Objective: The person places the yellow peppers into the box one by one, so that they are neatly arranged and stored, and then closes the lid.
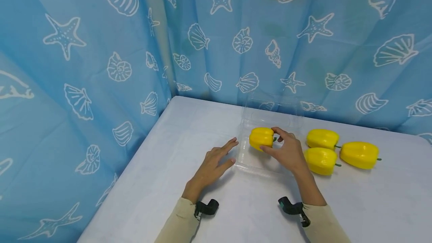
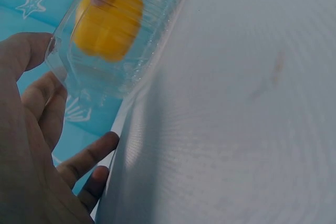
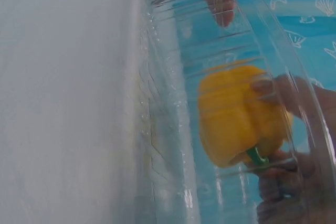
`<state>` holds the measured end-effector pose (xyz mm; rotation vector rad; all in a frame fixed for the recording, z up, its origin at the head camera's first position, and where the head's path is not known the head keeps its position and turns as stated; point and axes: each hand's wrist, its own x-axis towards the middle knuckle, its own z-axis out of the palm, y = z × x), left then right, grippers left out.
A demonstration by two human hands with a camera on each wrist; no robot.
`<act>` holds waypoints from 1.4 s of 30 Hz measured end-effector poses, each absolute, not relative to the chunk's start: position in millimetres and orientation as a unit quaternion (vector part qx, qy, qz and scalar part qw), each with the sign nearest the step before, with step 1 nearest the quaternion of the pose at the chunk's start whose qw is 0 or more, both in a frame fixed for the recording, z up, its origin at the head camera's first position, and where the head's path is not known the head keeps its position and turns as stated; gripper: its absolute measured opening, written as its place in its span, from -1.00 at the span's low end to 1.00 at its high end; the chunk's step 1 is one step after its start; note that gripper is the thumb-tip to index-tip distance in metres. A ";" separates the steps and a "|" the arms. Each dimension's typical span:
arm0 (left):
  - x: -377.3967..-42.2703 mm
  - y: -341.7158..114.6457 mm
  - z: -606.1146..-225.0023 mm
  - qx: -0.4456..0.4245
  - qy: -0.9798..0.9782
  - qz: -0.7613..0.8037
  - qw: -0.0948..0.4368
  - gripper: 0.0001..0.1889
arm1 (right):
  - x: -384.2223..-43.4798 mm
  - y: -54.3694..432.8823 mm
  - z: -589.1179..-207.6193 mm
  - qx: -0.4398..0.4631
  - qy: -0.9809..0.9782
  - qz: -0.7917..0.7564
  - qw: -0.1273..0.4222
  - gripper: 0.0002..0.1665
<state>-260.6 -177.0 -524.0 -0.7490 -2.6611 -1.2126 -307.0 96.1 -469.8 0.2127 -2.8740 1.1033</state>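
My right hand (image 1: 290,152) pinches a yellow bell pepper (image 1: 260,137) between thumb and fingers, over the left part of a clear plastic clamshell box (image 1: 258,168). The pepper lies sideways with its green stem (image 3: 256,156) toward the palm. Through the box's ribbed wall, the right wrist view shows the thumb and fingers around it. At the box's left side, my left hand (image 1: 212,163) is spread with straight fingers. Its thumb tip (image 2: 44,45) is right at the clear rim in the left wrist view. The transparent lid (image 1: 270,110) stands raised at the back.
Three more yellow bell peppers, one at the back (image 1: 322,138), one in front (image 1: 320,161) and one farther right (image 1: 359,155), lie right of the box on the white table (image 1: 168,153). A blue shell-patterned curtain (image 1: 219,44) hangs behind and along the left.
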 end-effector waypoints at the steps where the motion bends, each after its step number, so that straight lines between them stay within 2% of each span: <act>1: -260.8 -176.9 -524.0 -0.247 -0.880 -0.400 0.061 -0.41 | -307.3 95.0 -469.7 0.071 -0.931 0.356 0.027 0.02; 18: -260.1 -176.6 -528.0 -0.237 -0.885 -0.398 0.052 -0.41 | -309.2 81.2 -471.0 0.068 -0.931 0.358 0.020 0.01; 30: -261.4 -175.7 -525.5 -0.237 -0.886 -0.396 0.053 -0.41 | -311.1 77.6 -474.9 0.093 -0.923 0.370 0.055 -0.06; 42: -260.8 -176.7 -524.2 -0.227 -0.892 -0.389 0.041 -0.40 | -316.3 71.1 -477.3 0.082 -0.930 0.359 0.007 0.01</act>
